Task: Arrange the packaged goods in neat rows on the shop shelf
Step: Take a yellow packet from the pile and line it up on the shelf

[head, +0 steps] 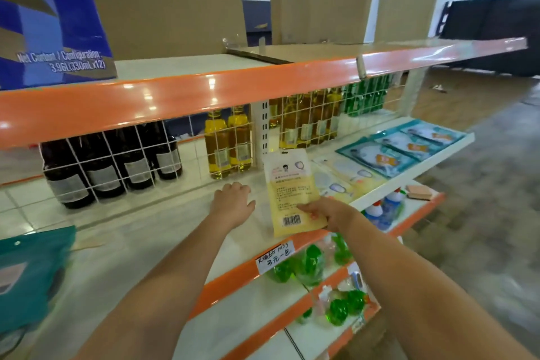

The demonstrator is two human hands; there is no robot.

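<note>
A yellow packet (292, 193) stands upright above the shelf (163, 240), long axis vertical, barcode end down, pinched at its lower right edge by the right hand (328, 213). Left of those fingers, the left hand (232, 200) rests open on the shelf, fingers relaxed. More packets (344, 178) lie flat beyond.

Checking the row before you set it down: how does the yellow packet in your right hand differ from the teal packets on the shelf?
The yellow packet is pale yellow, held tilted up by the right hand; the teal packets are blue-green and lie flat, overlapping in a row. Both are flat, printed pouches.
</note>
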